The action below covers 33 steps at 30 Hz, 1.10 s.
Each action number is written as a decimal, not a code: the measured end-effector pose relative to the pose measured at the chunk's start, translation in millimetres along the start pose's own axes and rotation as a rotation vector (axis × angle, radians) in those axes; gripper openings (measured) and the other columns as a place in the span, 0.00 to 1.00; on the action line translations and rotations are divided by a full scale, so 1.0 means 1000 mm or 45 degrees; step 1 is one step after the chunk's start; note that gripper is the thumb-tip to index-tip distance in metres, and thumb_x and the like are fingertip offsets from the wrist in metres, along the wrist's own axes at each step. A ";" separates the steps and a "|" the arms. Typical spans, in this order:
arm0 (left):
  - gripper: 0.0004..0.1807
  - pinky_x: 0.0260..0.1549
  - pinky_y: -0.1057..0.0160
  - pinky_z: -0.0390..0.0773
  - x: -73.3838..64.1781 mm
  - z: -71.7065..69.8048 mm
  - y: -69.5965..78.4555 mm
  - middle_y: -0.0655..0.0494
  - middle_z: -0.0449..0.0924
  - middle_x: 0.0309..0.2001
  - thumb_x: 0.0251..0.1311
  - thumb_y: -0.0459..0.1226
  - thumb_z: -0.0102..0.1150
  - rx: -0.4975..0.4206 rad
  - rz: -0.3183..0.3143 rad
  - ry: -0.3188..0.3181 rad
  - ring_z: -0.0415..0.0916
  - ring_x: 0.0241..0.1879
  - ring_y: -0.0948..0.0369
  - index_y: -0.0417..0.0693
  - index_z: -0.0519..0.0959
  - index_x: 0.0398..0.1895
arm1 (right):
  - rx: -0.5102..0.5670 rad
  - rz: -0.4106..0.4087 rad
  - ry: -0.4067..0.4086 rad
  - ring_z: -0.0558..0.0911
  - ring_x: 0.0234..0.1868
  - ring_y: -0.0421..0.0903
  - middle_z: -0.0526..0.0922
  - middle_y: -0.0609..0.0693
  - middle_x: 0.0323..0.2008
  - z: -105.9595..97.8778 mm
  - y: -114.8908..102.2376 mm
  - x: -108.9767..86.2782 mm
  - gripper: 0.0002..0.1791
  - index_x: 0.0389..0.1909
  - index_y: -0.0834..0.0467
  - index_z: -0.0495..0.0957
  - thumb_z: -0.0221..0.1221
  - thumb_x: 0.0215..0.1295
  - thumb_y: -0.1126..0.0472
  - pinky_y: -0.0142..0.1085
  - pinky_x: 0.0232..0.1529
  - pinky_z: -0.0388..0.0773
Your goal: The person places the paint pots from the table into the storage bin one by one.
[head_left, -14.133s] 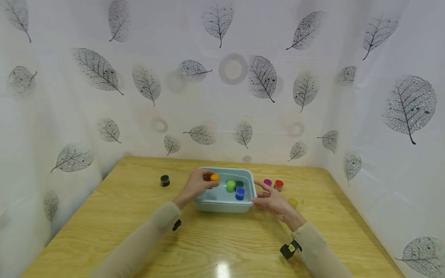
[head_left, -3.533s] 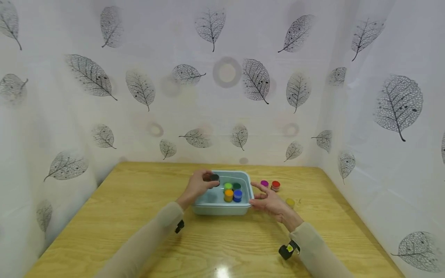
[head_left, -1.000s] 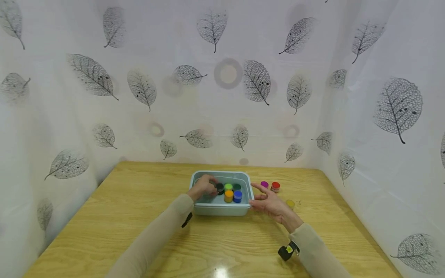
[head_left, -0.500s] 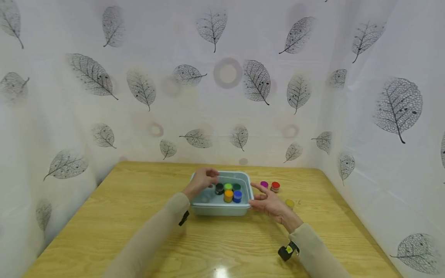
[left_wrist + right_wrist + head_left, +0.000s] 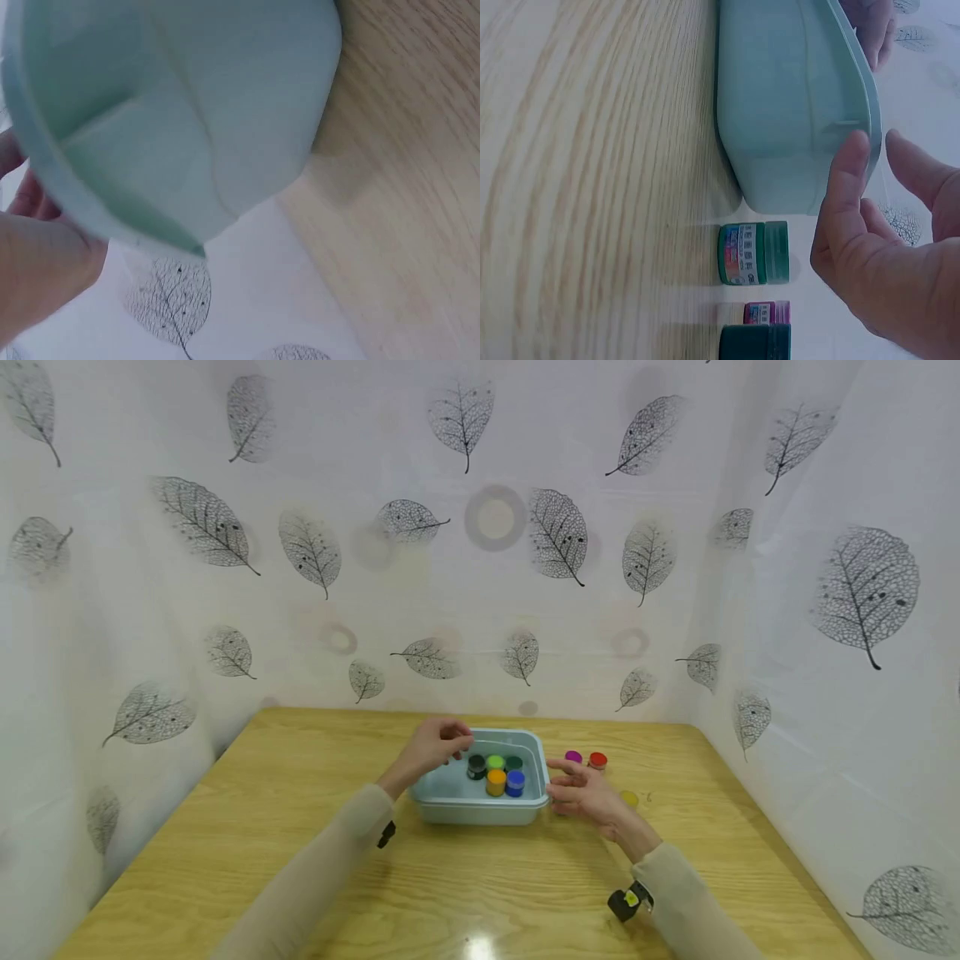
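— Where is the basin compared with my hands?
— The pale blue basin (image 5: 480, 813) sits on the table between your two hands. Your left hand (image 5: 431, 749) hangs over its left end; your right hand (image 5: 594, 798) is at its right end wall.

— And inside it?
— Five upright jars cluster right of the middle. A black jar (image 5: 477, 767), a light green jar (image 5: 496, 762) and a dark green jar (image 5: 513, 764) form the back row, with an orange jar (image 5: 496, 783) and a blue jar (image 5: 515, 784) in front.

— What's around the basin?
— Past its right end you have a magenta jar (image 5: 573, 757) and a red jar (image 5: 597, 761) side by side, and a yellow jar (image 5: 629, 797) nearer you. Your right hand stands between these and the basin. Your right wrist view also shows a mid-green jar (image 5: 754, 253) just beside the basin's end. All of it is on the wooden table (image 5: 465, 893).

— How are my hands?
— Your left fingers bend loosely, thumb apart, holding nothing. Your right fingers and thumb spread at the rim, also holding nothing; I can't quite tell whether a fingertip touches it. Both forearms come in from the near side.
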<state>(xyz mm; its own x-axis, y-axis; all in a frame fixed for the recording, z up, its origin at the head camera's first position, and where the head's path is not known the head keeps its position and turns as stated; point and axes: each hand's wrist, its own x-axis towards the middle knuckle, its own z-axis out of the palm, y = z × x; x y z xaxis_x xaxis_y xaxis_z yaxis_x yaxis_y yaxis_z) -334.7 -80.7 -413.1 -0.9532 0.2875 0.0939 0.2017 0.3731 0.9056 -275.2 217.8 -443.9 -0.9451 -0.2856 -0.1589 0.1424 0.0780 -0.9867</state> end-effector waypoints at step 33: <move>0.18 0.36 0.61 0.84 -0.051 -0.055 -0.032 0.39 0.82 0.48 0.58 0.29 0.64 0.019 -0.060 0.100 0.80 0.40 0.56 0.33 0.78 0.52 | -0.214 -0.033 0.219 0.73 0.65 0.57 0.67 0.66 0.67 -0.032 0.004 -0.008 0.27 0.67 0.66 0.66 0.57 0.70 0.63 0.40 0.63 0.76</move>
<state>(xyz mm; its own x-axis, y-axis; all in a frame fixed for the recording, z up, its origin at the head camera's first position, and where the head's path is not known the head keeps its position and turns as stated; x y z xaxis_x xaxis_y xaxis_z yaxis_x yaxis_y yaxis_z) -304.5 -155.5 -423.8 -0.9763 0.1995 0.0841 0.1591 0.3978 0.9036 -276.2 250.8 -445.0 -0.9860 -0.1236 -0.1117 0.0803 0.2351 -0.9687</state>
